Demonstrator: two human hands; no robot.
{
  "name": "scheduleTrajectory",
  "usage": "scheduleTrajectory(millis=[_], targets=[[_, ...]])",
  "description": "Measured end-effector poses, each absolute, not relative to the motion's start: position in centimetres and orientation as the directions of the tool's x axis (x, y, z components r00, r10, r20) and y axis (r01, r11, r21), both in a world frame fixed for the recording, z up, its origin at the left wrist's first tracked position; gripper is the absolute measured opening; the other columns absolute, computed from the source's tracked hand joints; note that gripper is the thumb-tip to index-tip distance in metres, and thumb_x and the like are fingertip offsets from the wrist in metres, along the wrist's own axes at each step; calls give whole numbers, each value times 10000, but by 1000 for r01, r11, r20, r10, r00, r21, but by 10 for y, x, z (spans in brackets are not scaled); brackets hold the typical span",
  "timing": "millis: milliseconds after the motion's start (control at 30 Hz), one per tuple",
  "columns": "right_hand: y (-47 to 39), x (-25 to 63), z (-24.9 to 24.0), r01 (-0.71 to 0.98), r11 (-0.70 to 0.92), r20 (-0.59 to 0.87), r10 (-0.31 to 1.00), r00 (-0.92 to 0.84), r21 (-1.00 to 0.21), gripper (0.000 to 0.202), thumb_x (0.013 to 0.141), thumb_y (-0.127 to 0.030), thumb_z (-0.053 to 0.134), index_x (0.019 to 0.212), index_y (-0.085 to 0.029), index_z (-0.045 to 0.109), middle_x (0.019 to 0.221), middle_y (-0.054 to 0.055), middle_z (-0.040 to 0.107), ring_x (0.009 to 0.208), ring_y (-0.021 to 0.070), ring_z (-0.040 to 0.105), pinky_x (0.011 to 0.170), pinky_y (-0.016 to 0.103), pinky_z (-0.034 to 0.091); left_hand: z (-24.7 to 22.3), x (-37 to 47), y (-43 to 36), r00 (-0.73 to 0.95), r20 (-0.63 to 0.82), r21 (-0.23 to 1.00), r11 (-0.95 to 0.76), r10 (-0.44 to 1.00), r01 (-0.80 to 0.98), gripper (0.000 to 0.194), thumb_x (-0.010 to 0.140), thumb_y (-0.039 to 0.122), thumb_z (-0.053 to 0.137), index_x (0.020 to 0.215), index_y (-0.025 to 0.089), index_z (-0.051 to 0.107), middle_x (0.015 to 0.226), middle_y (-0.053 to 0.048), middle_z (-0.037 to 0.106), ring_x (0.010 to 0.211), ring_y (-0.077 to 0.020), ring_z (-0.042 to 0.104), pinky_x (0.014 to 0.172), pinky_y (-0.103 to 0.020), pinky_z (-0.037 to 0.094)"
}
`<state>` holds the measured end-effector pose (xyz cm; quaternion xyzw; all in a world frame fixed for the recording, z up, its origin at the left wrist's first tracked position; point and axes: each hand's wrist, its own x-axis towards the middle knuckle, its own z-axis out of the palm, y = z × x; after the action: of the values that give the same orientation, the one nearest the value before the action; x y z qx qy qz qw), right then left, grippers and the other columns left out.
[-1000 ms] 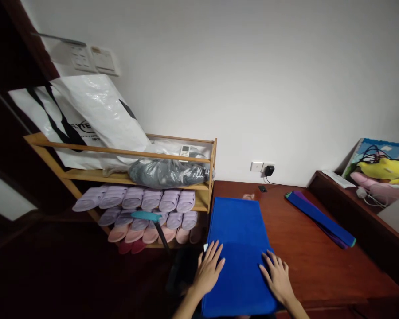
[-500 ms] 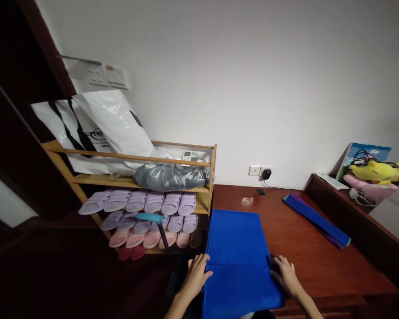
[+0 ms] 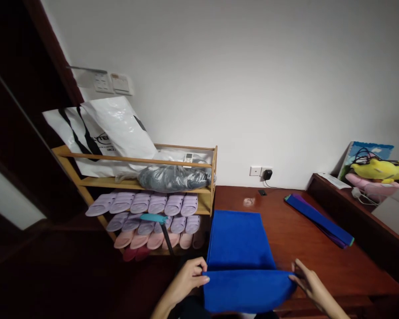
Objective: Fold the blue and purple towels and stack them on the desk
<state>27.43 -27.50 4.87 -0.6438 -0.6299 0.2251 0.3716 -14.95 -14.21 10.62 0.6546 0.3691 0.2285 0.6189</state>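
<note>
Though apart, hands (image 3: 188,277) (image 3: 308,281) in pinches on cloth (image 3: 248,290).

Pale wall (image 3: 252,88) above reddish-brown wooden desk (image 3: 306,261)

I find one cloth (image 3: 239,239), plain deep blue, layered at its left edge. Its far part lies flat on the table (image 3: 312,257), roughly rectangular. Its near part is raised, the upper edge drawn nearly straight between my left grip (image 3: 188,280) and right grip (image 3: 309,282).
</note>
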Motion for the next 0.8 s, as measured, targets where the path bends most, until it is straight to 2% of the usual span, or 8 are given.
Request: scheduleTrajectory(millis=[167, 233, 400, 500, 600, 700, 800], targets=[[-294, 267, 139, 720, 16, 76, 996, 50, -694, 253, 824, -438, 543, 884, -206, 625, 824, 36, 689, 815, 171, 653, 730, 191, 486, 169, -157, -161, 605, -102, 983, -11, 789, 181, 263, 712, 343, 688, 739, 197, 472, 576, 71, 512, 585, -111, 505, 595, -219, 348], [-296, 265, 166, 742, 33, 115, 992, 59, -669, 241, 810, -435, 565, 817, -205, 637, 806, 36, 685, 802, 177, 648, 708, 189, 483, 190, -158, -162, 582, -58, 980, -64, 811, 188, 241, 720, 322, 686, 751, 198, 482, 610, 70, 517, 618, -109, 511, 614, -214, 359], [-277, 270, 204, 738, 68, 330, 919, 217, -672, 298, 758, -482, 613, 841, -201, 664, 867, 52, 699, 825, 189, 641, 776, 224, 485, 228, -153, -147, 478, 82, 982, -152, 875, 109, 241, 744, 360, 674, 801, 201, 502, 640, 61, 532, 647, -111, 527, 631, -212, 385], [-249, 272, 216, 711, 86, 406, 865, 294, -698, 334, 739, -506, 621, 850, -196, 673, 907, 62, 702, 870, 204, 634, 807, 247, 482, 239, -145, -131, 431, 124, 988, -153, 894, 33, 285, 742, 394, 676, 867, 197, 513, 670, 38, 586, 660, -127, 568, 625, -221, 408], [-214, 277, 218, 668, 107, 422, 845, 329, -736, 370, 722, -532, 621, 835, -184, 675, 899, 70, 704, 866, 215, 630, 793, 268, 487, 236, -135, -106, 390, 160, 985, -170, 907, -9, 341, 713, 407, 697, 917, 186, 537, 692, 20, 626, 679, -146, 605, 645, -236, 434], [-175, 283, 204, 662, 67, 364, 874, 321, -746, 430, 713, -581, 587, 815, -173, 677, 850, 78, 707, 793, 216, 629, 726, 285, 493, 217, -120, -72, 311, 194, 978, -207, 930, 8, 331, 679, 399, 710, 884, 183, 567, 641, 31, 625, 669, -151, 618, 664, -244, 447], [-138, 289, 178, 688, -34, 294, 888, 353, -725, 469, 680, -616, 567, 789, -176, 686, 835, 85, 710, 772, 224, 633, 702, 296, 486, 188, -101, -36, 205, 161, 980, -181, 965, 83, 298, 612, 377, 726, 792, 183, 589, 640, 20, 640, 681, -172, 637, 657, -256, 464]])
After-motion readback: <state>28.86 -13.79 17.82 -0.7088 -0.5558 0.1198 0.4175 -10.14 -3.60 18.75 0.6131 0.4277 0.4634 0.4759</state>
